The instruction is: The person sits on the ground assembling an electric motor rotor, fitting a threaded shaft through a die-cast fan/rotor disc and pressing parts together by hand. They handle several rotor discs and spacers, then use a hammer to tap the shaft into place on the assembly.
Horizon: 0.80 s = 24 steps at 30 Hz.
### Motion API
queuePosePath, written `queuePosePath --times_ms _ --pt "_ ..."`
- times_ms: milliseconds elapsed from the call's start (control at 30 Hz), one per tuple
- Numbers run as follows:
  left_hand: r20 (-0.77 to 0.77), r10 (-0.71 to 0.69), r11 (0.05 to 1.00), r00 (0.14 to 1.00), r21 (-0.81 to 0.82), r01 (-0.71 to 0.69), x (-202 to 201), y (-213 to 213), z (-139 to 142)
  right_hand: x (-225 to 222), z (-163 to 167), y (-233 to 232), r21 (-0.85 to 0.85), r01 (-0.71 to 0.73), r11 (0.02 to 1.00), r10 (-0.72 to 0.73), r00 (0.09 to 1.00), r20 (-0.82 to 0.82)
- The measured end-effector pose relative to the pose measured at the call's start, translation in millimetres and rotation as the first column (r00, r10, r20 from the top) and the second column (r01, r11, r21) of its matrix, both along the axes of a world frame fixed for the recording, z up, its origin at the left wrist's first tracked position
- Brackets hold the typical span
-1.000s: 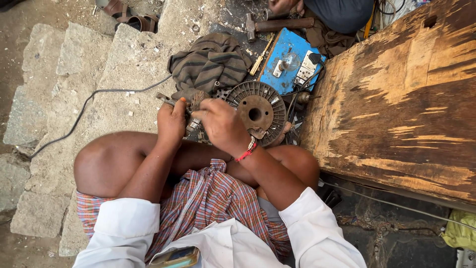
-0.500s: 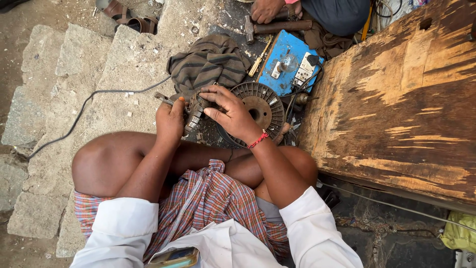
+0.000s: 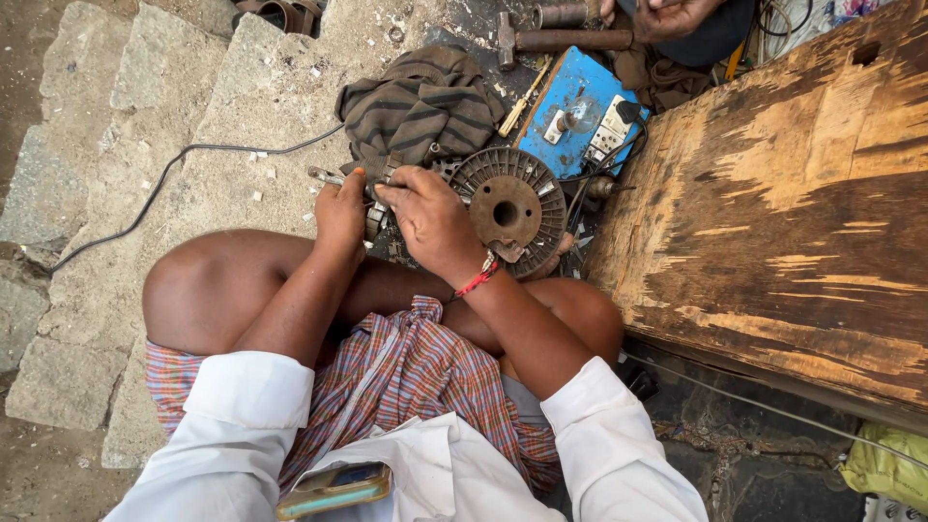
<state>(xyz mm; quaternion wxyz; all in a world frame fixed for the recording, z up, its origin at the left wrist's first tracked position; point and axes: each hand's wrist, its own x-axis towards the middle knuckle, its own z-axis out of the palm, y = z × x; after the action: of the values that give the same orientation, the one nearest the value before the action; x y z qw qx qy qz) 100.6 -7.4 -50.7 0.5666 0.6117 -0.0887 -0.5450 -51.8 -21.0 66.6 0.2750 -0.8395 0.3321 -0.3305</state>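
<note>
both hands meet over a greasy metal part on the stone ground: left hand [image 3: 340,215] clenched around a slim metal tool [image 3: 327,176], right hand [image 3: 432,220] gripping the same dark part [image 3: 379,217], which is mostly hidden under the fingers. the tool's long axis runs roughly level across the frame, its bare tip pointing left. just right of the hands lies a rusty finned rotor disc [image 3: 509,209], flat, hub hole facing up. a striped cloth [image 3: 420,106] and blue electrical box [image 3: 580,118] sit behind.
</note>
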Motion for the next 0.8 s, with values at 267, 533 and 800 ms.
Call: queuePosePath --times_ms 267,533,800 --pt "-0.293 0.104 0.993 0.951 -0.03 -0.118 7 -1 5 16 3 27 -0.247 -0.122 0.961 0.086 0.985 -0.153" --pt "-0.54 0.19 0.978 0.82 0.033 -0.205 12 -6 13 18 -6 32 -0.288 -0.142 0.947 0.092 0.979 -0.18" --pt "-0.636 0.215 0.962 0.741 0.008 -0.272 21 -8 10 13 -18 25 -0.395 -0.191 0.899 0.131 0.976 -0.174"
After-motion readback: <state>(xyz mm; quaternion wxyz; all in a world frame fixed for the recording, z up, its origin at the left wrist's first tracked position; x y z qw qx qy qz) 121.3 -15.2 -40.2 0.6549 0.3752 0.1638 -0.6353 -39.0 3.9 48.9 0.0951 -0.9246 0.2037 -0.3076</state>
